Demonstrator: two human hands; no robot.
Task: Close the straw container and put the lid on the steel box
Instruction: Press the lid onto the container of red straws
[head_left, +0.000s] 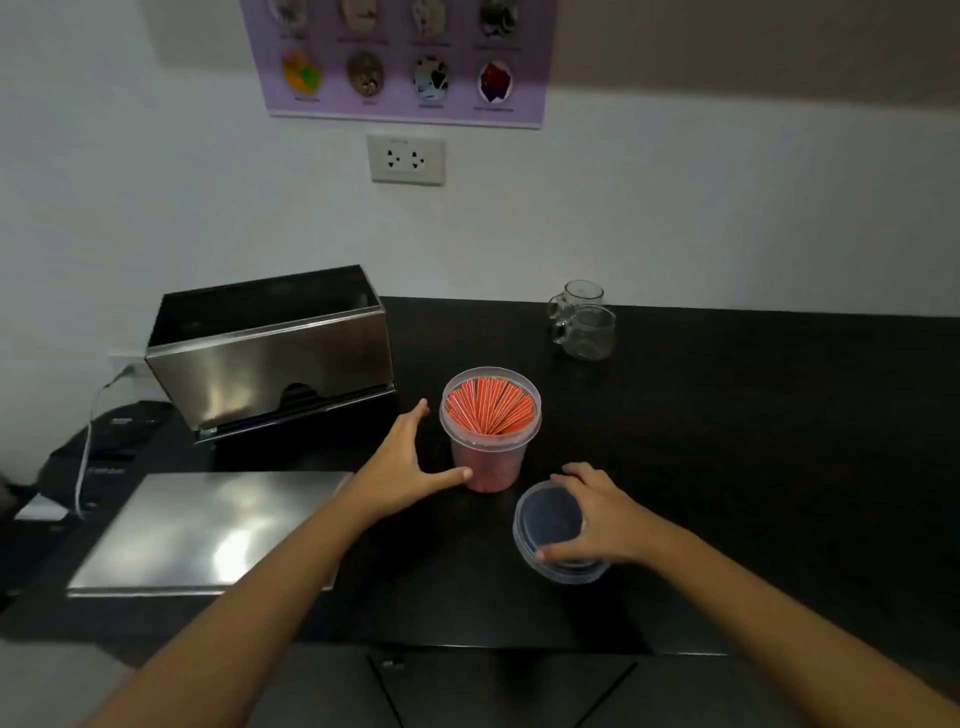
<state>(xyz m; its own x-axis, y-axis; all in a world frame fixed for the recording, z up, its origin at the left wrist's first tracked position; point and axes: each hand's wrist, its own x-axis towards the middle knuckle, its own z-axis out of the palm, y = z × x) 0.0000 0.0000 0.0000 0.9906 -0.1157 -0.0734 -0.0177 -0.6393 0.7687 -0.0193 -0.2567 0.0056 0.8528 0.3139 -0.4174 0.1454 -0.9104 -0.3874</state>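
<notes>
A clear round straw container full of red-wrapped straws stands uncovered on the black counter. My left hand is spread beside it on the left, thumb touching its base. The container's clear round lid lies on the counter in front and to the right; my right hand grips it from the right, fingers over its rim. The steel box stands at the back left with its top uncovered. Its flat steel lid lies on the counter in front of the box.
Two glass mugs stand at the back right near the wall. Dark devices and a white cable sit left of the steel lid. The black counter ends at a front edge above cabinet doors.
</notes>
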